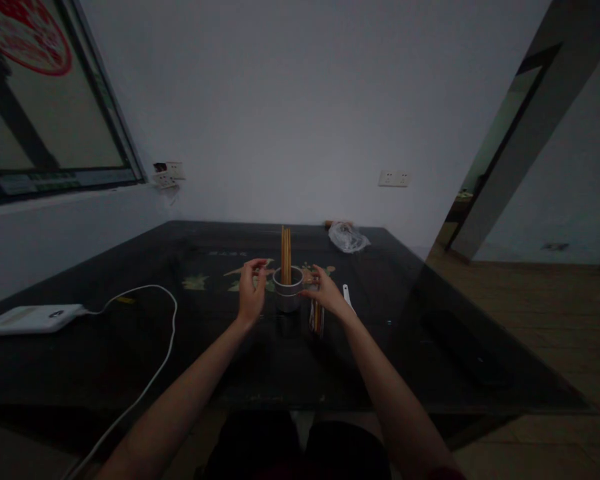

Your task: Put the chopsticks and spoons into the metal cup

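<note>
A metal cup [289, 291] stands upright near the middle of the dark table, with several wooden chopsticks [286, 257] upright in it. My left hand [253, 292] is just left of the cup, fingers curved and apart, holding nothing. On the cup's other side is my right hand [327, 292], its fingers spread and the thumb close to the rim; whether it touches the cup I cannot tell. Below my right hand lies a bundle of thin sticks [317, 321], partly covered by the hand. A white spoon handle [347, 293] shows beyond my right wrist.
The dark table [205, 373] meets the wall at its far side. A white device [33, 320] with a white cable [174, 320] lies at left. At the back are a clear plastic bag [347, 237] and a brown roll [329, 225]. A dark oblong object [465, 350] lies at right.
</note>
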The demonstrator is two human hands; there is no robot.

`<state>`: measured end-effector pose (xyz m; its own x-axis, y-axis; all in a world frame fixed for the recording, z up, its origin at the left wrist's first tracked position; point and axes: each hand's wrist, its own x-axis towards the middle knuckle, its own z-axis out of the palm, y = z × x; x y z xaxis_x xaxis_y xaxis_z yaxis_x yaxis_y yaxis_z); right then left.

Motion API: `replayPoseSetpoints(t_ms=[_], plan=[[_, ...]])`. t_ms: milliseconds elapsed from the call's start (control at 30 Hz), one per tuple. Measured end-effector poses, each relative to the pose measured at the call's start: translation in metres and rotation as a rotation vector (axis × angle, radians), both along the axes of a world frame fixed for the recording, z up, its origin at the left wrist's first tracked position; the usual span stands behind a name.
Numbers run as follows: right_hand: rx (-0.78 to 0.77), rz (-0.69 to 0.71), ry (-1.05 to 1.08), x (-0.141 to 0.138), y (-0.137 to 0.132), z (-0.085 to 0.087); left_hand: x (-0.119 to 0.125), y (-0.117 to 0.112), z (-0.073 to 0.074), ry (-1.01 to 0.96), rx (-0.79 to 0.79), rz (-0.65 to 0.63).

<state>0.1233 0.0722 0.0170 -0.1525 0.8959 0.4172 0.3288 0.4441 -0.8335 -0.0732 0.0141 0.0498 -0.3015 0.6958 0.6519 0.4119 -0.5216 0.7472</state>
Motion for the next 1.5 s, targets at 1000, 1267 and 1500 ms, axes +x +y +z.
replayPoseSetpoints(t_ms=[1000,1267,1500], plan=[[-0.055,-0.218,-0.941,0.009,-0.038,0.002,0.054,-0.030,-0.033,1.149,-0.321,-0.375],[-0.059,-0.208,-0.926,0.009,-0.037,0.001,0.054,-0.031,-0.030,1.173,-0.338,-0.360],[-0.062,-0.201,-0.913,0.009,-0.035,-0.003,0.055,-0.030,-0.032,1.204,-0.336,-0.332]])
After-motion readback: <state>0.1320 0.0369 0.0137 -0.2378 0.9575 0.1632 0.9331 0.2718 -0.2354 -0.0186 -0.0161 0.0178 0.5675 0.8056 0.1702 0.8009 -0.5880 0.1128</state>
